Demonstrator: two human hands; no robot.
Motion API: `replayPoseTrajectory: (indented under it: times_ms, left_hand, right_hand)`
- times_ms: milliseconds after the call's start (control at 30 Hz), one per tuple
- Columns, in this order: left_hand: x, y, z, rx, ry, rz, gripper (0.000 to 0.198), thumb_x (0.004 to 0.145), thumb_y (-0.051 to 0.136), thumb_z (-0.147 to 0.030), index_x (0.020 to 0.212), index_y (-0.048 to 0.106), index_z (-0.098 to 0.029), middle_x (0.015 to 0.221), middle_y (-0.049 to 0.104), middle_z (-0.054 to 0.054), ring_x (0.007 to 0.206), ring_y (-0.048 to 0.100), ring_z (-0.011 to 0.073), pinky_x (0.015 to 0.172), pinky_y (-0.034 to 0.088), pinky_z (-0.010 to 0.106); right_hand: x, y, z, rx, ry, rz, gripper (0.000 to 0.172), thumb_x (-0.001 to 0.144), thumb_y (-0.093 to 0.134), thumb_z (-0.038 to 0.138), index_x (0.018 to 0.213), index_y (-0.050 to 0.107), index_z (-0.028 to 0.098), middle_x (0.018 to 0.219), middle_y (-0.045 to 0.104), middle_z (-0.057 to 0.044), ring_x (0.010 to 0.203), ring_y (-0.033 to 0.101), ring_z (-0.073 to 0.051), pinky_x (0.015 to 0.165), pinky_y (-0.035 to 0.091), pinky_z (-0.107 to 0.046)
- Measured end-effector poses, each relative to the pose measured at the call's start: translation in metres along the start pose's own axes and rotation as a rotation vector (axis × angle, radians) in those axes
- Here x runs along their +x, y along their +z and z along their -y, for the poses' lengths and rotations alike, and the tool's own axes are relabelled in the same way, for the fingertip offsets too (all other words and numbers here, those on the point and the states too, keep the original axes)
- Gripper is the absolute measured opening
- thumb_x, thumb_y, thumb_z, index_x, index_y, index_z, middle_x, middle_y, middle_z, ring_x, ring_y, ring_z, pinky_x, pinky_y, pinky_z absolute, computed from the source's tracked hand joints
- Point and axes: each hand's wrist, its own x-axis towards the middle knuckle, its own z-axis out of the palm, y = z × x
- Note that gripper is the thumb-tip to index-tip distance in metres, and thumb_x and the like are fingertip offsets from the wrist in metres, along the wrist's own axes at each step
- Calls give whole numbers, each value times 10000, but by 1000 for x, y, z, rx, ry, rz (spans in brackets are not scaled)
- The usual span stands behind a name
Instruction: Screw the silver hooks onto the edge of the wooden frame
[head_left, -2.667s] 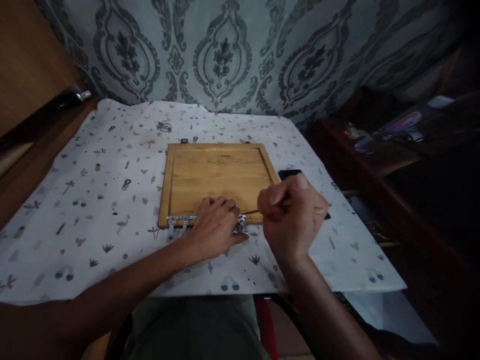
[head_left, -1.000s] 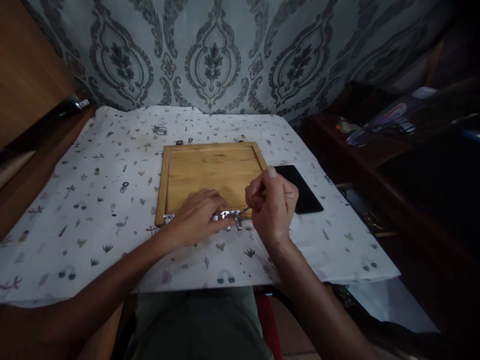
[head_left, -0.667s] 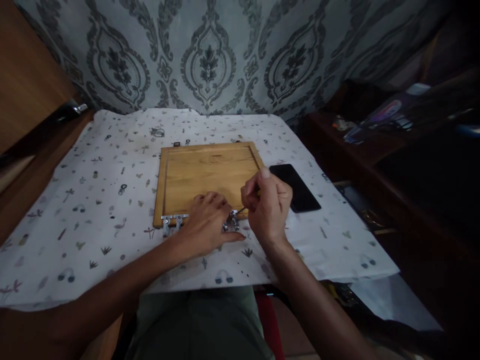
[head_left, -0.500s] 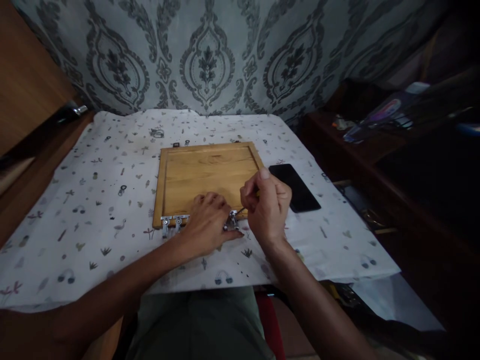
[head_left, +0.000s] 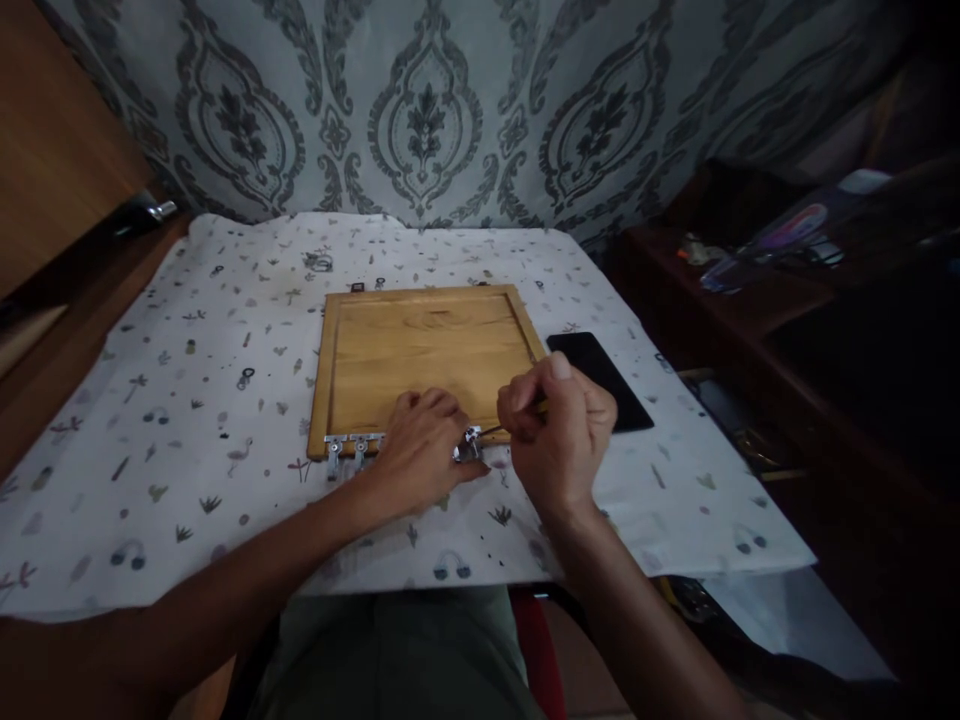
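Panel [head_left: 431, 350] of framed yellowish wood is lying flat on a white printed cloth [head_left: 187, 420], metal fittings [head_left: 361, 449] lining its near edge. Toward that edge's right end, a bright fitting [head_left: 471, 440] is sitting between forefinger and thumb of the left hand [head_left: 424, 440]; whether they are pinching it, I cannot tell. By the panel's near right corner, the right hand [head_left: 559, 420] is gripping a thin tool [head_left: 492, 431], whose shaft is pointing at the bright fitting; the contact is too small to make out. Working well here is probably calling for pinning the fitting steadily, lining the shaft up squarely and using small, even movements, since a slipping tip could be catching the thumb or marking the wood. Just right of the panel, a dark flat device [head_left: 604, 385] is resting; beyond its far edge, a patterned wall covering [head_left: 426, 180] is rising; well to its right, a bottle [head_left: 795, 230] is showing dimly above a dark red ledge [head_left: 787, 315].
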Motion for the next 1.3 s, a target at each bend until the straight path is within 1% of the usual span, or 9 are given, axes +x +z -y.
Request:
replayPoseTrajectory:
  times_ms: [133,267,367,500,733,933,1067,1200,1300]
  left_hand:
    - [-1,6,4,-30,17,-41,404,848,757,-521,958,684,-139,1067,687,88,1120,586,280,955,401,452]
    - [-3,11,7,-35,36,-80,399,844,762,-520,960,671,-149,1062,687,79,1104,588,271,952,389,445]
    - [-3,13,8,-20,40,-87,386,849,758,-514,959,663,-157,1055,683,74,1091,590,271,943,388,444]
    - [-2,10,6,-12,25,-51,392,857,743,-525,940,667,-150,1036,681,79,1080,592,278,938,396,446]
    - [-1,11,7,-27,27,-51,409,867,727,-534,973,683,-141,1051,684,82,1100,587,283,963,392,462]
    - [-1,8,5,-19,7,-14,420,865,733,-526,1000,689,-131,1076,688,85,1123,593,290,962,401,466]
    - [-1,8,4,-10,9,-9,402,873,731,-506,1004,684,-129,1081,686,85,1128,593,291,948,405,464]
    - [-2,8,5,-6,16,-20,401,874,727,-516,983,678,-134,1068,686,83,1115,597,289,951,401,459]
    - [-2,8,5,-11,15,-22,405,869,734,-515,988,675,-132,1071,684,77,1125,595,289,956,402,460]
  right_hand:
    - [1,2,14,102,2,-31,450,902,670,399,528,504,211,415,304,86,349,194,-58,369,172,-234]
    - [4,4,23,122,-22,-4,436,916,650,326,527,489,211,409,269,93,334,164,-51,356,176,-223]
    - [6,3,21,101,-29,22,442,933,636,322,533,478,214,412,257,95,333,157,-52,353,178,-226]
    - [5,2,13,59,-3,69,464,963,599,408,555,474,225,423,266,93,340,174,-62,357,194,-236]
    - [6,2,11,94,49,52,419,913,649,354,536,521,224,408,277,90,343,168,-60,360,184,-241]
    - [6,1,12,108,88,124,448,917,663,385,522,549,207,414,319,76,353,170,-53,367,159,-235]
    - [8,-1,13,106,96,165,469,926,655,393,516,531,204,398,279,86,347,158,-50,368,147,-223]
    - [11,-1,12,95,109,155,463,928,656,389,527,519,205,397,287,91,347,151,-49,368,167,-217]
    - [10,3,10,75,93,54,482,941,647,438,540,511,208,404,281,94,350,162,-53,369,177,-221]
